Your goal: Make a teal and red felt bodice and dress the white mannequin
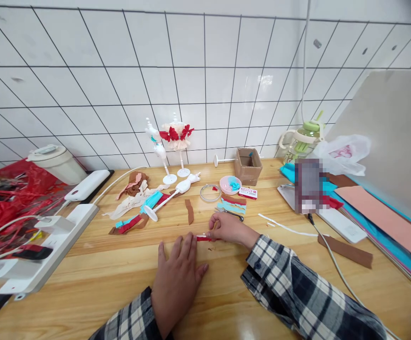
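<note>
My left hand (177, 274) lies flat on the wooden table, fingers stretched out, its fingertips at the left end of a narrow red strip (202, 239). A thin white band runs along the strip's upper edge. At the other end, my right hand (228, 230) has thumb and fingers pinched together on the strip; its grip is partly hidden. Just behind that hand lie dark-handled tweezers or small scissors (239, 217). Several blue and red pieces (232, 207) lie beyond them. A brown strip (189, 211) rests farther back, and a long white strip (286, 230) stretches off to the right.
Two small white mannequins stand at the back, one with red bows (177, 133); another mannequin (184, 185) lies down. A cardboard box (248, 167), pink bowl (226, 187) and metal ring (201, 194) sit mid-table. Left is a power strip (64, 255); right, a green-lidded bottle (303, 141) and a cable (336, 262).
</note>
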`<move>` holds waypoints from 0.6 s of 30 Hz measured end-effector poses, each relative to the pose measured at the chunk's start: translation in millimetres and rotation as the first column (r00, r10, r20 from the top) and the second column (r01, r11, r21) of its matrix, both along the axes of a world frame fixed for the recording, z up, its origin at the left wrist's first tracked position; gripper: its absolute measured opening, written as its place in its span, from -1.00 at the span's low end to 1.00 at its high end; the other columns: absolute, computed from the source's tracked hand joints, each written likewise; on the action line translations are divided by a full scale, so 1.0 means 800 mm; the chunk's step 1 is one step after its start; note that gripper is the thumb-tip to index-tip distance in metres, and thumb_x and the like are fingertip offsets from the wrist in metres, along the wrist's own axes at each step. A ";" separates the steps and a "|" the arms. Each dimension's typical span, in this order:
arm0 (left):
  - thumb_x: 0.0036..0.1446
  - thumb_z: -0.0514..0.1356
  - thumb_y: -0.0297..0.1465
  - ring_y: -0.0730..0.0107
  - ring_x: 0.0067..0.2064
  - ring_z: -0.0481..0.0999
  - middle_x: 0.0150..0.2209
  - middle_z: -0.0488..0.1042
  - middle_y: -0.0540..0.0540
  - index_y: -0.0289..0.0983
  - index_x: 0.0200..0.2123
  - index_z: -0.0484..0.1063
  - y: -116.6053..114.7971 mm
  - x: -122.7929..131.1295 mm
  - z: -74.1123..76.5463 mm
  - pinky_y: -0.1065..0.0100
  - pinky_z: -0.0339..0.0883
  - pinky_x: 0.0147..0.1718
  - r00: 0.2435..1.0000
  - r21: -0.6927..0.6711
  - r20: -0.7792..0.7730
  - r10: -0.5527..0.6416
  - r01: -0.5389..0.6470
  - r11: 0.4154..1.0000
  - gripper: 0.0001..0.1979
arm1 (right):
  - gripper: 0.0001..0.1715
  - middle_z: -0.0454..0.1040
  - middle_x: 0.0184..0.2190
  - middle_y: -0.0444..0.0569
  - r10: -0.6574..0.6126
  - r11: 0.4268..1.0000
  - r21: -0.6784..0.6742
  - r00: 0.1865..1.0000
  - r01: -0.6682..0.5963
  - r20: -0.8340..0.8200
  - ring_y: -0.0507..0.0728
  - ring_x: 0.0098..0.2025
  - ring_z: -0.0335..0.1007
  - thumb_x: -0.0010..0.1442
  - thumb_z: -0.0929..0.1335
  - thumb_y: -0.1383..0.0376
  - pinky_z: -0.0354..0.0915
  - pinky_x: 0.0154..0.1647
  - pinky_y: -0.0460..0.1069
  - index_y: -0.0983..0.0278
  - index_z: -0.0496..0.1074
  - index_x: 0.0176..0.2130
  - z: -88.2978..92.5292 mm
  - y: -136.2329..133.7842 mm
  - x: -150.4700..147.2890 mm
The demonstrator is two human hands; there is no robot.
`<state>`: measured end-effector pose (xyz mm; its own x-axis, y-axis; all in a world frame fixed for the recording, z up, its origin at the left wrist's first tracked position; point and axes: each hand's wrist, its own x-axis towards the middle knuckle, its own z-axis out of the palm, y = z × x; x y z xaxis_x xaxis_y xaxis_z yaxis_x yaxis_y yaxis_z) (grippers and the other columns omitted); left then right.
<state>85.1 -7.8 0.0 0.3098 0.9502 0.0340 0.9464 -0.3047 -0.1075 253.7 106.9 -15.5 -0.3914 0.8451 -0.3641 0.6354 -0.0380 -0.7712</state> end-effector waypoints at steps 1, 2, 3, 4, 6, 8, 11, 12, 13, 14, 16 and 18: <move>0.24 0.05 -0.22 -0.17 0.20 0.25 0.25 0.25 -0.27 -0.33 0.21 0.26 0.000 0.000 0.000 -0.36 0.02 0.09 1.000 -0.003 -0.003 0.000 0.000 1.000 -0.48 | -0.74 0.50 -0.54 -0.20 0.005 1.000 0.018 1.000 -0.005 0.015 -0.05 -0.55 0.31 0.00 0.46 0.23 0.11 -0.58 -0.17 0.26 0.37 -0.31 -0.001 0.000 0.000; 0.24 0.04 -0.22 -0.17 0.20 0.25 0.25 0.24 -0.28 -0.34 0.21 0.25 0.000 0.000 0.000 -0.36 0.02 0.09 1.000 -0.006 -0.004 0.001 -0.001 1.000 -0.47 | -0.76 0.49 -0.54 -0.20 0.005 0.999 0.037 0.999 -0.007 0.033 -0.05 -0.54 0.31 -0.01 0.46 0.23 0.09 -0.57 -0.16 0.26 0.37 -0.34 -0.002 0.000 -0.001; 0.24 0.04 -0.22 -0.17 0.19 0.25 0.25 0.24 -0.28 -0.34 0.21 0.25 0.001 0.001 0.000 -0.36 0.02 0.09 1.000 -0.007 -0.006 0.003 -0.003 1.000 -0.47 | -0.76 0.48 -0.54 -0.21 0.003 0.998 0.061 0.999 -0.006 0.052 -0.04 -0.53 0.30 -0.03 0.46 0.24 0.07 -0.56 -0.16 0.26 0.37 -0.37 -0.002 0.000 -0.001; 0.24 0.05 -0.22 -0.17 0.19 0.25 0.25 0.25 -0.27 -0.34 0.22 0.24 0.001 0.001 0.000 -0.35 0.02 0.09 1.000 -0.008 -0.006 0.005 -0.005 1.000 -0.47 | -0.77 0.46 -0.54 -0.21 -0.003 0.996 0.088 0.997 -0.003 0.074 -0.04 -0.52 0.29 -0.05 0.47 0.25 0.05 -0.55 -0.15 0.26 0.37 -0.40 -0.001 0.000 -0.002; 0.24 0.05 -0.23 -0.16 0.19 0.25 0.25 0.25 -0.27 -0.35 0.22 0.23 0.001 0.001 0.001 -0.35 0.02 0.10 1.000 -0.008 -0.008 0.008 -0.008 1.000 -0.47 | -0.78 0.42 -0.53 -0.21 -0.017 0.990 0.142 0.993 0.001 0.115 -0.03 -0.49 0.26 -0.09 0.47 0.26 0.03 -0.54 -0.13 0.26 0.37 -0.46 0.001 -0.001 -0.003; 0.24 0.06 -0.24 -0.16 0.20 0.25 0.25 0.25 -0.27 -0.35 0.22 0.22 0.002 0.001 0.001 -0.35 0.02 0.10 1.000 -0.011 -0.010 0.009 -0.009 1.000 -0.46 | -0.80 0.40 -0.54 -0.21 -0.027 0.983 0.182 0.989 0.000 0.147 -0.02 -0.47 0.24 -0.10 0.46 0.27 0.02 -0.52 -0.12 0.26 0.37 -0.48 0.004 -0.002 -0.004; 0.23 0.05 -0.23 -0.16 0.20 0.24 0.25 0.24 -0.27 -0.36 0.22 0.23 0.002 0.001 0.001 -0.35 0.03 0.10 1.000 -0.013 -0.014 0.009 -0.009 1.000 -0.46 | -0.83 0.39 -0.54 -0.21 -0.029 0.978 0.208 0.984 -0.009 0.178 -0.02 -0.45 0.23 -0.09 0.45 0.27 0.02 -0.50 -0.12 0.26 0.37 -0.50 0.008 -0.002 -0.004; 0.23 0.06 -0.23 -0.16 0.20 0.24 0.25 0.24 -0.27 -0.35 0.22 0.23 0.003 0.001 0.000 -0.35 0.03 0.09 1.000 -0.011 -0.015 0.009 -0.009 1.000 -0.46 | -0.83 0.39 -0.54 -0.21 -0.027 0.977 0.212 0.982 -0.013 0.185 -0.02 -0.46 0.23 -0.09 0.44 0.27 0.02 -0.50 -0.12 0.26 0.37 -0.50 0.008 -0.002 -0.004; 0.23 0.06 -0.23 -0.16 0.20 0.25 0.25 0.25 -0.27 -0.35 0.22 0.23 0.003 0.000 0.000 -0.35 0.03 0.09 1.000 -0.006 -0.015 0.009 -0.009 1.000 -0.46 | -0.84 0.39 -0.54 -0.21 -0.024 0.977 0.214 0.981 -0.018 0.191 -0.02 -0.46 0.23 -0.10 0.44 0.28 0.02 -0.50 -0.12 0.26 0.37 -0.51 0.009 -0.002 -0.004; 0.22 0.06 -0.23 -0.16 0.20 0.25 0.24 0.25 -0.27 -0.35 0.22 0.23 0.003 0.000 0.000 -0.35 0.04 0.09 1.000 -0.001 -0.015 0.007 -0.007 1.000 -0.46 | -0.84 0.39 -0.54 -0.21 -0.022 0.976 0.217 0.980 -0.022 0.196 -0.02 -0.46 0.24 -0.10 0.44 0.28 0.01 -0.50 -0.12 0.26 0.37 -0.51 0.010 -0.002 -0.005; 0.22 0.06 -0.24 -0.15 0.19 0.26 0.24 0.26 -0.28 -0.35 0.22 0.23 0.003 -0.001 -0.003 -0.35 0.05 0.09 1.000 0.015 -0.017 0.004 -0.003 1.000 -0.46 | -0.86 0.39 -0.55 -0.21 -0.020 0.975 0.219 0.978 -0.026 0.205 -0.02 -0.46 0.24 -0.11 0.43 0.29 0.01 -0.50 -0.12 0.26 0.38 -0.52 0.011 -0.003 -0.006; 0.22 0.06 -0.24 -0.15 0.19 0.27 0.23 0.27 -0.29 -0.34 0.21 0.25 0.003 -0.003 -0.006 -0.36 0.04 0.08 1.000 0.041 -0.020 -0.016 0.016 0.999 -0.47 | -0.88 0.39 -0.55 -0.20 -0.027 0.975 0.220 0.976 -0.022 0.218 -0.01 -0.46 0.24 -0.11 0.42 0.31 0.01 -0.50 -0.12 0.26 0.38 -0.52 0.012 -0.004 -0.008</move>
